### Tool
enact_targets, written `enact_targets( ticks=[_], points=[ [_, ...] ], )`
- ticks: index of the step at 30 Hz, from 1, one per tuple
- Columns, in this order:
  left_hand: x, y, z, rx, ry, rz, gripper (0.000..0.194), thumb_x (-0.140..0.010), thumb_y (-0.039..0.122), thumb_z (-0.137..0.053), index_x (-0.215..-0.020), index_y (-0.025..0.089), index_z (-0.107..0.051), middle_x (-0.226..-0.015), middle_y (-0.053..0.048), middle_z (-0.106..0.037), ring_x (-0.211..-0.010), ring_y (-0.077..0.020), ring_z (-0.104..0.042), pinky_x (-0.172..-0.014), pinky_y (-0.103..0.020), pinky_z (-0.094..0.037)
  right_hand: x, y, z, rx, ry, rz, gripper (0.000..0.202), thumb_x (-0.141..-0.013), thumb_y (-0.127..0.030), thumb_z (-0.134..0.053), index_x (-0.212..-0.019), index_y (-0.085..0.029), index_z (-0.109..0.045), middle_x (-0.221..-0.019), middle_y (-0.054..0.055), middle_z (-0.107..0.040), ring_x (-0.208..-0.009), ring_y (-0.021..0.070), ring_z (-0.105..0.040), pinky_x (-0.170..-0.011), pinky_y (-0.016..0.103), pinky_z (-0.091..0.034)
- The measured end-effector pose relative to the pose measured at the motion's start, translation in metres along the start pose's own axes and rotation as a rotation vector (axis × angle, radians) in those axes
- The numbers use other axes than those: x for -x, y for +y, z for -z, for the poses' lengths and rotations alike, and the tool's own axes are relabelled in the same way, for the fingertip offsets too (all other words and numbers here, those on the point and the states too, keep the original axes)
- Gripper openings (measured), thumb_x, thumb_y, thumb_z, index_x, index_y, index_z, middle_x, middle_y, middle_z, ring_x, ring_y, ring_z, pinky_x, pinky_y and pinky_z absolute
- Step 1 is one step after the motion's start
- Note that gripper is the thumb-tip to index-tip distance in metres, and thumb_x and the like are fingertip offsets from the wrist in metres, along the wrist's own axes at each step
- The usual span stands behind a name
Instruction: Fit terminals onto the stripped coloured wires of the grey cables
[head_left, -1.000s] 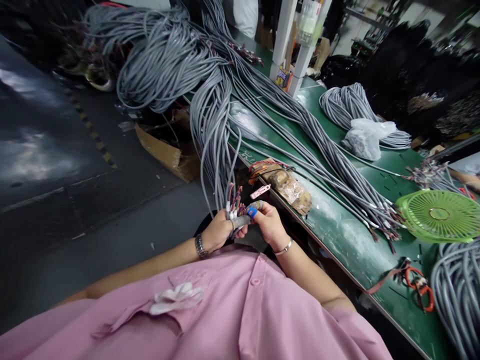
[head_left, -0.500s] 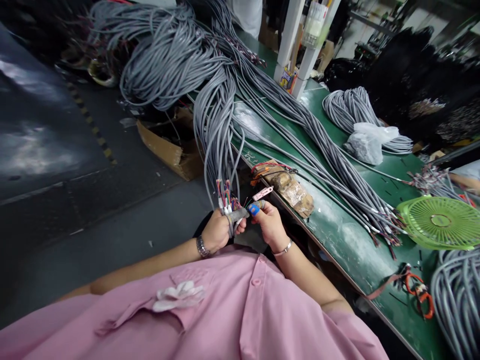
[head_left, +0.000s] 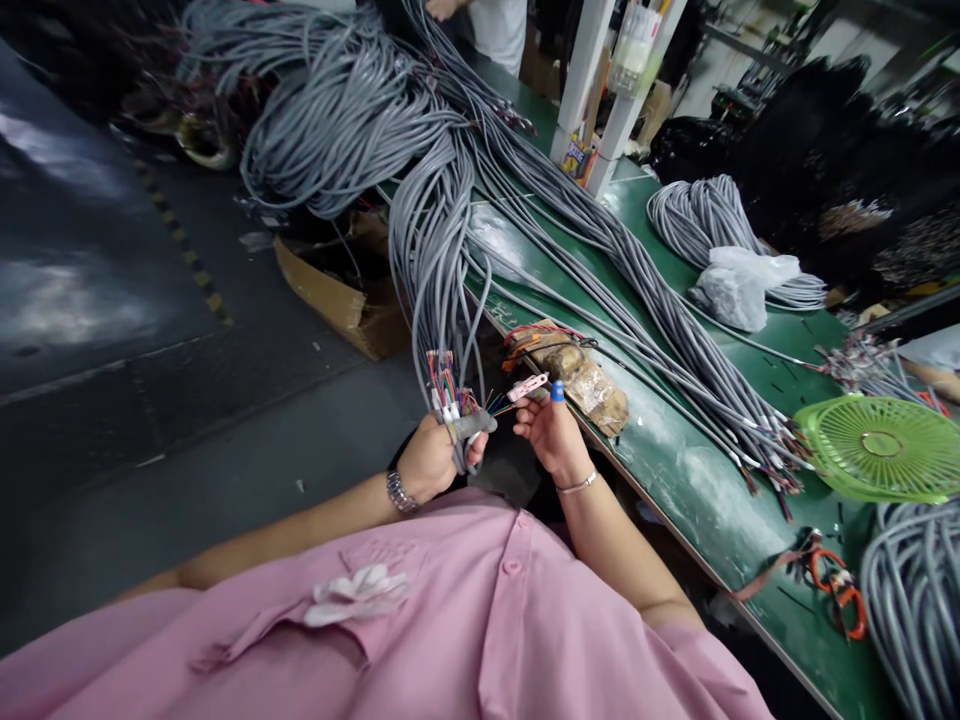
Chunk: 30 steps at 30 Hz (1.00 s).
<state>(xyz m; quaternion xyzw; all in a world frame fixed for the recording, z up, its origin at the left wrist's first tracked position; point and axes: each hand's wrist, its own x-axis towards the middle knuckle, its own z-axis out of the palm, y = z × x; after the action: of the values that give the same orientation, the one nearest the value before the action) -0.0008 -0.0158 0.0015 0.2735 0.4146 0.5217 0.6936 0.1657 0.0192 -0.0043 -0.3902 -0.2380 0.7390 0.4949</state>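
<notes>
My left hand (head_left: 431,460) is closed around the ends of several grey cables (head_left: 442,260), whose stripped tips show thin coloured wires (head_left: 444,378). Grey coverings wrap some of its fingers. One cable end points right, its wires (head_left: 496,405) fanned towards my right hand (head_left: 551,430). That hand is just beyond the tips, thumb raised in a blue finger cover, other fingers loosely bent. Nothing shows clearly in it. Beside its fingertips is a small pink piece with holes (head_left: 529,387), at the wooden board (head_left: 607,405) on the table edge; contact is unclear.
Long grey cable bundles (head_left: 615,240) cross the green table (head_left: 675,470). A green fan (head_left: 877,440), orange-handled scissors (head_left: 836,590) and a plastic bag (head_left: 739,285) lie to the right. A cardboard box (head_left: 337,300) stands on the floor at left. Another person (head_left: 499,30) is at the far side.
My right hand has moved right, away from the left, and its thumb has lifted off the wires. The coloured wires are now spread out. The left hand has barely moved.
</notes>
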Motion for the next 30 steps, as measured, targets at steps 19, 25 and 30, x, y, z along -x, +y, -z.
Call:
enact_targets(
  ticks=[19,25,30],
  points=[
    [-0.012,-0.005,-0.012,-0.032,-0.071,0.103,0.021,-0.070,0.032,-0.072,-0.066,0.013,-0.064,-0.045,0.001,-0.056,-0.034,-0.0081,-0.046,-0.034,-0.019,-0.036,-0.005,0.003,-0.020,-0.152,0.039,0.091,0.032,-0.078,-0.045,-0.072,-0.091,-0.017,-0.069,-0.085,0.003,-0.071,-0.069,0.0111,-0.061,-0.061,0.022,-0.050],
    [-0.012,-0.007,-0.010,-0.080,-0.098,0.109,0.021,-0.071,0.031,-0.071,-0.064,0.013,-0.064,-0.044,0.001,-0.055,-0.035,-0.0085,-0.046,-0.034,-0.019,-0.036,-0.007,0.005,-0.018,-0.142,0.047,0.110,0.029,-0.080,-0.045,-0.069,-0.090,-0.018,-0.069,-0.087,0.004,-0.072,-0.070,0.0122,-0.062,-0.062,0.023,-0.048],
    [-0.006,-0.005,-0.006,-0.054,-0.056,0.104,0.019,-0.070,0.031,-0.073,-0.069,0.013,-0.065,-0.047,0.000,-0.058,-0.036,-0.0089,-0.048,-0.035,-0.019,-0.037,-0.002,0.000,-0.016,-0.154,0.005,0.019,0.046,-0.082,-0.061,-0.057,-0.089,-0.017,-0.068,-0.081,0.004,-0.069,-0.064,0.0118,-0.059,-0.060,0.024,-0.051]
  ],
)
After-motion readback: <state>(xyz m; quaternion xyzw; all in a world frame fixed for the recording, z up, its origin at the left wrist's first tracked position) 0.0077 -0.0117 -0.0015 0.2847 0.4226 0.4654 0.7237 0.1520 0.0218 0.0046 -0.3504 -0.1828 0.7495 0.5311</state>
